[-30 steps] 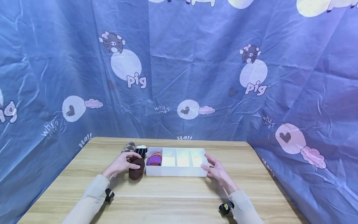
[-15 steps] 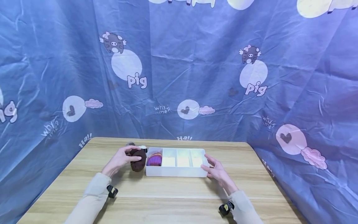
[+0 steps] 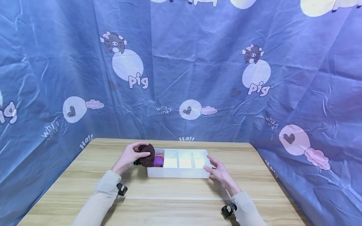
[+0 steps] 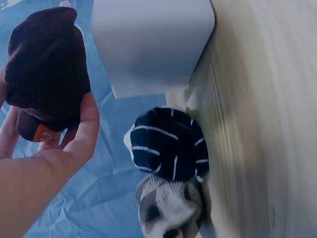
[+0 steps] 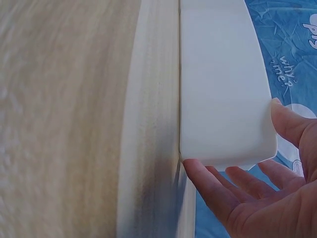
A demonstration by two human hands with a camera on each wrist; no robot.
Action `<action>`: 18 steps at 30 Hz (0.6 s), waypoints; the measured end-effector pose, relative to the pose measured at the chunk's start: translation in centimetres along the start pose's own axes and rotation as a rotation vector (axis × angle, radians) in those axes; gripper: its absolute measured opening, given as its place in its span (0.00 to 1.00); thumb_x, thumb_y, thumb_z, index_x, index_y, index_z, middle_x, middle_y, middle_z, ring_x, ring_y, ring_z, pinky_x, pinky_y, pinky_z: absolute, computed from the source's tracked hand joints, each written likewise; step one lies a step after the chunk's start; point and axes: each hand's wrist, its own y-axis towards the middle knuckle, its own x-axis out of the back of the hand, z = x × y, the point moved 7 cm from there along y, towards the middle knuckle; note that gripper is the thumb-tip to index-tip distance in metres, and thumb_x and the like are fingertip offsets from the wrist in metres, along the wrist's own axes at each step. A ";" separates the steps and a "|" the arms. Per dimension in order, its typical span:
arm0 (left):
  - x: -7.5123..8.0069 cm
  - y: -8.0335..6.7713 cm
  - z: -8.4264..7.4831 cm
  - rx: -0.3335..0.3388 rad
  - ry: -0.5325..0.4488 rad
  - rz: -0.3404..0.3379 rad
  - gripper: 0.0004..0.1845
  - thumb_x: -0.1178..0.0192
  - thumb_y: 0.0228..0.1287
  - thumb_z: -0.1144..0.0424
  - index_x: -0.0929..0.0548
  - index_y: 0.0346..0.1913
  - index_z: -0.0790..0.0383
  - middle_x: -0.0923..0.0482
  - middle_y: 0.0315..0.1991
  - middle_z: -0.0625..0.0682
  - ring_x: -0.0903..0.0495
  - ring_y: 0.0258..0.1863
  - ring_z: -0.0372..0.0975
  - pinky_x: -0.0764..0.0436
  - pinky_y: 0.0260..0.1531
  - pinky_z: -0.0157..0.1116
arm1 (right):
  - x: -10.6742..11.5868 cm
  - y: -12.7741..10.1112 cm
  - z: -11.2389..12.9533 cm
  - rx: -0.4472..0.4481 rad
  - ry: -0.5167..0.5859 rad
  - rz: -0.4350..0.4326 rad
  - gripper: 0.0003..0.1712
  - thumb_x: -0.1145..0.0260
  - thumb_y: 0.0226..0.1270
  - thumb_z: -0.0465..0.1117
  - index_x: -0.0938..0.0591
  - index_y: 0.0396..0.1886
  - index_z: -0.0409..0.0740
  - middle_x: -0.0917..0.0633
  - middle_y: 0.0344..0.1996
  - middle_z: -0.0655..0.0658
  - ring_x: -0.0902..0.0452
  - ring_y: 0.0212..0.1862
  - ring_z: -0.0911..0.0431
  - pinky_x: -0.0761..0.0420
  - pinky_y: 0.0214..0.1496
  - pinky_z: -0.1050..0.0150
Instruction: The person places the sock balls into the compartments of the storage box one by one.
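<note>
My left hand (image 3: 129,158) grips a rolled dark brown sock (image 3: 147,154) between thumb and fingers. The sock is raised over the left end of a white divided box (image 3: 178,173); an orange patch shows on its underside in the left wrist view. A purple and orange striped rolled sock (image 3: 159,161) lies in the leftmost compartment, partly hidden by the brown one. At the box's right end, my right hand (image 3: 222,175) holds the end wall, thumb at the rim and fingers against the wall (image 5: 228,99).
Left of the box lie a black rolled sock with white stripes (image 4: 168,144) and a grey patterned rolled sock (image 4: 171,206), touching each other. The other compartments show bare white floors. A blue printed curtain (image 3: 181,69) hangs behind the wooden table (image 3: 175,204).
My left hand has carried the brown sock up and rightward, from beside the box to over its left end. The right hand and the box have stayed put.
</note>
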 end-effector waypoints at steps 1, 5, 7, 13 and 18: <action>-0.2 0.1 -0.1 -0.001 0.004 -0.003 0.27 0.25 0.51 0.64 0.19 0.56 0.66 0.19 0.52 0.65 0.19 0.41 0.39 0.20 0.41 0.31 | 0.0 0.0 0.0 0.000 -0.001 -0.001 0.41 0.32 0.65 0.38 0.39 0.75 0.44 0.39 0.73 0.31 0.25 0.60 0.44 0.15 0.46 0.55; -0.7 0.3 0.0 0.020 0.011 -0.029 0.27 0.24 0.50 0.60 0.17 0.55 0.60 0.18 0.53 0.61 0.18 0.40 0.39 0.19 0.38 0.31 | 0.0 -0.1 0.0 -0.007 0.003 0.004 0.42 0.32 0.65 0.38 0.39 0.76 0.45 0.39 0.73 0.31 0.26 0.62 0.40 0.15 0.48 0.53; -1.1 0.6 0.0 0.017 -0.005 -0.030 0.27 0.24 0.50 0.60 0.17 0.56 0.60 0.18 0.53 0.61 0.18 0.40 0.39 0.18 0.37 0.31 | 0.1 -0.1 0.0 -0.010 0.008 0.005 0.42 0.32 0.65 0.37 0.40 0.76 0.45 0.40 0.74 0.31 0.28 0.64 0.37 0.16 0.50 0.53; -2.4 1.3 -0.4 -0.003 -0.046 -0.040 0.27 0.24 0.51 0.62 0.18 0.56 0.62 0.20 0.54 0.61 0.19 0.41 0.39 0.20 0.41 0.29 | 0.1 0.0 0.2 -0.008 0.009 0.004 0.42 0.33 0.65 0.37 0.40 0.76 0.44 0.40 0.74 0.31 0.30 0.65 0.36 0.16 0.50 0.53; -3.6 1.4 -0.5 0.002 -0.075 -0.057 0.26 0.24 0.51 0.63 0.17 0.55 0.61 0.20 0.54 0.59 0.20 0.42 0.38 0.20 0.43 0.29 | 0.1 -0.1 0.1 -0.005 0.006 0.000 0.41 0.32 0.65 0.37 0.40 0.76 0.44 0.39 0.73 0.31 0.28 0.64 0.38 0.15 0.46 0.55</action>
